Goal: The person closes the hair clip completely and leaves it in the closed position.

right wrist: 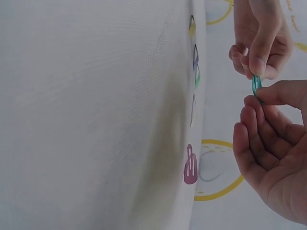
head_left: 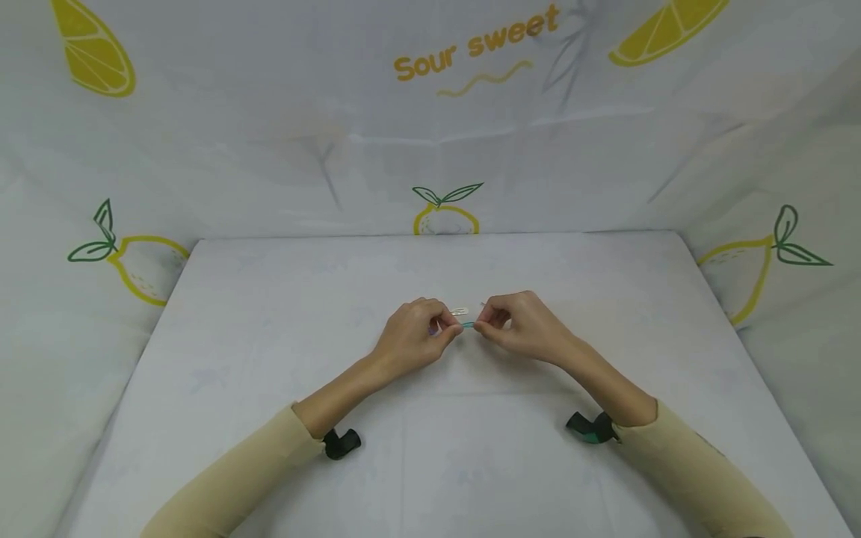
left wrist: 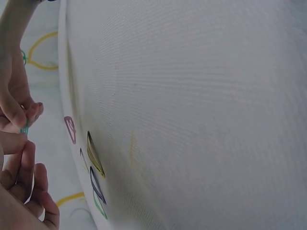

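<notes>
A teal snap hair clip [head_left: 468,324] is held above the table between both hands. My left hand [head_left: 413,336] pinches one end between thumb and index finger. At the opposite end, the thumb and fingertips of my right hand [head_left: 525,325] pinch it too. The right wrist view shows the teal clip [right wrist: 257,86] upright between the two thumbs; whether it is snapped or sprung is too small to tell. Below the hands lie a mauve hair clip [right wrist: 191,167], a yellow one [left wrist: 96,158], a dark blue one [left wrist: 97,186], a green one [left wrist: 100,207] and a whitish one [head_left: 460,311].
A white cloth covers the table [head_left: 282,299]. Lemon-printed white fabric [head_left: 269,134] rises at the back and sides. A black device [head_left: 341,444] sits by the left sleeve and another black device [head_left: 592,427] by the right sleeve.
</notes>
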Motion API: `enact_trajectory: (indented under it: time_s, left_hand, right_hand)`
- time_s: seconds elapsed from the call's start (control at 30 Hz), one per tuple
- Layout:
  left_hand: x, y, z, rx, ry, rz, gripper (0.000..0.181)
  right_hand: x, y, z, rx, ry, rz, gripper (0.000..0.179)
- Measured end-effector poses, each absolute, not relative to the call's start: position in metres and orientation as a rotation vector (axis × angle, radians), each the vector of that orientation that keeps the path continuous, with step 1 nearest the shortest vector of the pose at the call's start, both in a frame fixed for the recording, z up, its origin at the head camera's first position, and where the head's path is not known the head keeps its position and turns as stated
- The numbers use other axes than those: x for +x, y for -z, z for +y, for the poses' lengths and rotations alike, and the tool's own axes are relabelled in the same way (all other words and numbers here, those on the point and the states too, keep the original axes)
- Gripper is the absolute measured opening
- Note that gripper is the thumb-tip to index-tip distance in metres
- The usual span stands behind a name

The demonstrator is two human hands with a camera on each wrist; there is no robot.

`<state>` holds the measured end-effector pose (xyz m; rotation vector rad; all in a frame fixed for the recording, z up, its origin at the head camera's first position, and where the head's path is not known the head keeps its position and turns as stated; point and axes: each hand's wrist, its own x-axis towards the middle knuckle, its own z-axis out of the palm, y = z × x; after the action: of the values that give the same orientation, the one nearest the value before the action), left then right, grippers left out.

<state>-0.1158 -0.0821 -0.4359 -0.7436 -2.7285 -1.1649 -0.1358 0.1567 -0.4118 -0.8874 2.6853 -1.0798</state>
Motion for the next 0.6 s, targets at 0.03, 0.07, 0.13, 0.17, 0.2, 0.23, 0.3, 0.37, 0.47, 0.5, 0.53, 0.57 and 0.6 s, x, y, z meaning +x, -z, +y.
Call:
enact_trajectory:
  time_s: [0.03, 0.07, 0.13, 0.17, 0.2, 0.23, 0.3, 0.37, 0.47, 0.5, 0.53, 0.57, 0.6]
  left_hand:
    - [-0.1158, 0.4366, -0.0826, -0.741, 1.170, -2.728, 0.007]
    - [-0.1159, 0.4372, -0.0832, -0.739, 1.177, -2.729, 0.006]
    - [-0.1164, 0.4377, -0.0842, -0.735, 1.192, -2.730, 0.006]
    - [-0.1165, 0.4379, -0.0849, -0.732, 1.198, -2.734, 0.006]
    - [-0.1166, 0.4379, -0.0856, -0.730, 1.204, -2.738, 0.005]
    - [-0.1167, 0.4377, -0.0863, -0.729, 1.210, -2.740, 0.005]
    - [-0.1169, 0.4373, -0.0877, -0.726, 1.219, -2.743, 0.006]
    - [-0.1171, 0.4370, -0.0892, -0.722, 1.231, -2.748, 0.006]
    - [-0.1176, 0.4367, -0.0908, -0.714, 1.255, -2.759, 0.008]
    - [-0.1178, 0.4367, -0.0913, -0.712, 1.266, -2.763, 0.009]
    - [-0.1180, 0.4369, -0.0916, -0.712, 1.276, -2.767, 0.010]
    - [-0.1180, 0.4370, -0.0919, -0.712, 1.291, -2.772, 0.010]
    - [-0.1181, 0.4373, -0.0922, -0.713, 1.304, -2.775, 0.011]
  right_hand:
    - [-0.1358, 0.4124, 0.1570, -0.882, 1.085, 2.679, 0.008]
    - [-0.1359, 0.4133, 0.1572, -0.882, 1.095, 2.672, 0.008]
    - [-0.1360, 0.4140, 0.1574, -0.879, 1.111, 2.657, 0.008]
    - [-0.1362, 0.4143, 0.1574, -0.877, 1.119, 2.649, 0.007]
    - [-0.1363, 0.4144, 0.1573, -0.875, 1.125, 2.640, 0.007]
    - [-0.1365, 0.4145, 0.1573, -0.871, 1.128, 2.636, 0.006]
    - [-0.1365, 0.4138, 0.1569, -0.870, 1.142, 2.624, 0.005]
    - [-0.1363, 0.4129, 0.1567, -0.864, 1.154, 2.613, 0.005]
    - [-0.1355, 0.4118, 0.1566, -0.852, 1.168, 2.608, 0.004]
    - [-0.1353, 0.4115, 0.1566, -0.848, 1.171, 2.609, 0.004]
    - [-0.1351, 0.4114, 0.1565, -0.845, 1.173, 2.608, 0.004]
    - [-0.1350, 0.4113, 0.1565, -0.843, 1.177, 2.607, 0.004]
    - [-0.1350, 0.4114, 0.1565, -0.842, 1.178, 2.609, 0.004]
